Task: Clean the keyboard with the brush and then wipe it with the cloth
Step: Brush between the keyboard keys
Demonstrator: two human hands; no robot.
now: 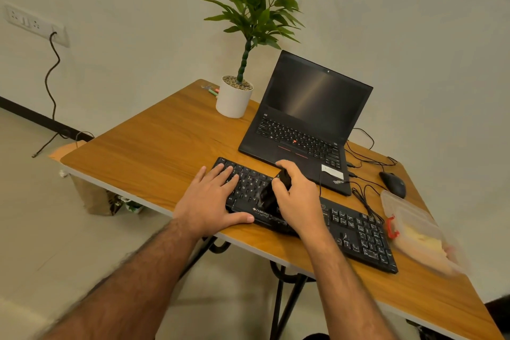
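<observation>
Squarely keyboard (356, 232) under both hands

Open black laptop (300, 130), potted plant (234, 96), black mouse (393, 183), clear plastic container (419, 232), wooden table (154, 146)

— Where does the keyboard (356, 232) lie?
— Black, flat along the bench's (154, 146) near edge, running slantwise, white smears on its keys.
— And the brush (271, 193)?
— Black too, standing on the keys around the keyboard's middle; its bristles are blurred.
</observation>
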